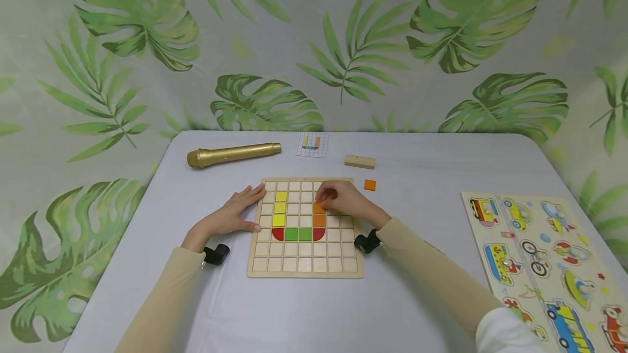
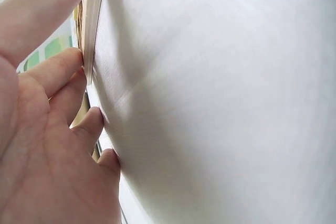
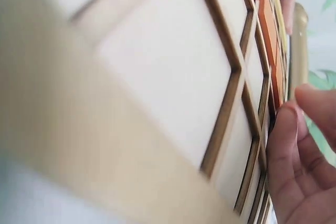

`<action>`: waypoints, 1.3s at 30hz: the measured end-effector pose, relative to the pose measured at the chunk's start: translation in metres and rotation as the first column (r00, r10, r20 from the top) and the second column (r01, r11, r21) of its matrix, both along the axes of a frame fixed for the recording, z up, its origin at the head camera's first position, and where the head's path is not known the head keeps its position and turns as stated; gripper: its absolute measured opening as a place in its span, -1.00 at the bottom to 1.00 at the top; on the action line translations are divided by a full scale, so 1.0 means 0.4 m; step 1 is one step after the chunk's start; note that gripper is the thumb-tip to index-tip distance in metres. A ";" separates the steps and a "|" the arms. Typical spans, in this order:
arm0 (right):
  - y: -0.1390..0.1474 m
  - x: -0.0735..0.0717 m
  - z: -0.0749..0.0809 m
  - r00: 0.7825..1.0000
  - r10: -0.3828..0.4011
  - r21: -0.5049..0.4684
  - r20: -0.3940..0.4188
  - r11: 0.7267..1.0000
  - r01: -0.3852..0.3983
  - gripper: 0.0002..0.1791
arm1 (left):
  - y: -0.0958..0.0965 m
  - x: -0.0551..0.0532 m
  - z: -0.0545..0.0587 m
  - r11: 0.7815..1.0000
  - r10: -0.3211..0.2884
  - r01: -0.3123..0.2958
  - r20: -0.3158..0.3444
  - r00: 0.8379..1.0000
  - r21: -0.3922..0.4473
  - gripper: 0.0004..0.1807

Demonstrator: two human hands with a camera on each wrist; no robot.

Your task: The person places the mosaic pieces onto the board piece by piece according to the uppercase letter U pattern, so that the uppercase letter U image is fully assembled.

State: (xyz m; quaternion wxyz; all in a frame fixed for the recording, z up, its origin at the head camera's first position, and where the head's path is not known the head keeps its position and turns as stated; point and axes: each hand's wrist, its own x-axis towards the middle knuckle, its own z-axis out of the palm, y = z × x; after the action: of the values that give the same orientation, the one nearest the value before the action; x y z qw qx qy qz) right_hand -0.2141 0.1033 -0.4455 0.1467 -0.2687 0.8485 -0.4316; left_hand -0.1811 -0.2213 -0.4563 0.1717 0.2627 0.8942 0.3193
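Note:
A wooden grid board (image 1: 304, 264) lies on the table with colored tiles in a U shape. Its left column has yellow tiles (image 1: 280, 208), its bottom green tiles (image 1: 298, 234) between red rounded tiles (image 1: 277, 234). My right hand (image 1: 343, 199) bends over the right column, thumb and fingertips pinching the upper orange tile (image 1: 320, 209) at its cell. Another orange tile (image 1: 319, 221) sits just below. In the right wrist view the fingertips (image 3: 286, 116) meet at the orange tiles' end. My left hand (image 1: 229, 214) rests with spread fingers along the board's left edge (image 2: 93, 30).
A loose orange tile (image 1: 370, 184) lies right of the board, near a wooden block (image 1: 360, 162). Behind the board are a pattern card (image 1: 312, 145) and a gold microphone (image 1: 234, 154). A vehicle puzzle board (image 1: 544, 257) covers the table's right side.

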 end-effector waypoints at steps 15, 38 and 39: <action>0.186 -0.048 0.011 0.966 -0.134 -0.232 0.221 0.955 0.186 -0.74 | 0.000 0.001 0.001 1.000 0.002 -0.002 -0.005 1.000 0.004 0.02; 0.304 -0.074 -0.004 0.931 -0.294 -0.149 0.216 0.933 0.329 -0.67 | 0.003 0.005 0.009 1.000 -0.007 0.007 -0.008 1.000 0.008 0.03; 0.302 -0.073 -0.005 0.935 -0.289 -0.142 0.205 0.937 0.320 -0.69 | 0.003 0.005 0.010 1.000 -0.008 0.008 -0.009 1.000 0.008 0.03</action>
State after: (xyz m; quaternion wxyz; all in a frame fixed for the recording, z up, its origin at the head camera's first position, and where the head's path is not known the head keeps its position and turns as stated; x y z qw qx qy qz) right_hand -0.2434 0.2241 -0.4475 0.1305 -0.1050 0.8224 -0.5437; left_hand -0.1790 -0.2201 -0.4525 0.1679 0.2685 0.8926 0.3210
